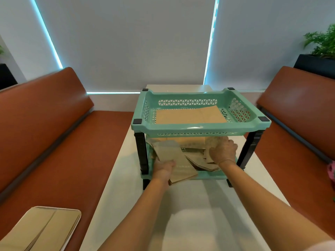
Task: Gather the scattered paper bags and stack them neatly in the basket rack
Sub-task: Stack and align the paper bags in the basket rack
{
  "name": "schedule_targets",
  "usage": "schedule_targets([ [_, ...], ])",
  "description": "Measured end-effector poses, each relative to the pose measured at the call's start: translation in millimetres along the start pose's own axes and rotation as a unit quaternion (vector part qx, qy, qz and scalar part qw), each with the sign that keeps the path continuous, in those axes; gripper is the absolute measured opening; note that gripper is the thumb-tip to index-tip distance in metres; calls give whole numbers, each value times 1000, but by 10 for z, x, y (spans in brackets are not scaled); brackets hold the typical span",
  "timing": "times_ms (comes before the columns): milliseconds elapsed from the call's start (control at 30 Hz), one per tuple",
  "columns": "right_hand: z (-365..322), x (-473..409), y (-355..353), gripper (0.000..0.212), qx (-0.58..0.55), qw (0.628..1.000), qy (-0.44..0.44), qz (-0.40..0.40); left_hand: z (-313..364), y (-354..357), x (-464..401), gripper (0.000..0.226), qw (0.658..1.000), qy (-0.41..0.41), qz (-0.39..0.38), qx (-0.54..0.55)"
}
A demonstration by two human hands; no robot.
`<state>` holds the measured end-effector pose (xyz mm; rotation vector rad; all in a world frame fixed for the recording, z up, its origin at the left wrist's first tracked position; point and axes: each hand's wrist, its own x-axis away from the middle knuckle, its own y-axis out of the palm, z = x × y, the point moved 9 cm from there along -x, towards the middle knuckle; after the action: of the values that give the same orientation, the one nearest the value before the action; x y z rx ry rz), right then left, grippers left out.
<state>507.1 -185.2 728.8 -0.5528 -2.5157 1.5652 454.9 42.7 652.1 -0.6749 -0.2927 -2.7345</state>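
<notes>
- Mint-green plastic basket rack (pixel 200 126) with black legs stands on a white table (pixel 190 214), at 12 o'clock from the person, between two rust-brown benches.
- Brown paper bags (pixel 188 161) lie in a loose, overlapping heap on the lower shelf, some hanging over its front edge.
- One more flat paper bag (pixel 190 115) rests in the top basket, toward its left side.
- Left hand (pixel 164 169) reaches into the lower shelf at 11 o'clock, fingers curled around the near edge of a pale bag (pixel 174 156) that tilts up from the pile.
- Right hand (pixel 223 151) reaches in at 1 o'clock, just under the top basket, fingers bent down over the right side of the pile; whether it grips a bag or only presses on it cannot be told.
- Tan folded bag on a tray (pixel 47 230) sits on the left bench (pixel 54 142) at 8 o'clock.
- Green potted plant (pixel 322 42) stands behind the right bench (pixel 299 115) at 2 o'clock.
</notes>
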Motion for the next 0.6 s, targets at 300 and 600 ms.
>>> schedule_targets([
  [300, 191, -474, 161, 36, 6, 998, 35, -42, -167, 15, -121, 38, 1000, -3, -14, 17],
  [600, 78, -403, 77, 35, -101, 994, 42, 4, -233, -27, -192, 46, 1000, -25, -16, 7],
])
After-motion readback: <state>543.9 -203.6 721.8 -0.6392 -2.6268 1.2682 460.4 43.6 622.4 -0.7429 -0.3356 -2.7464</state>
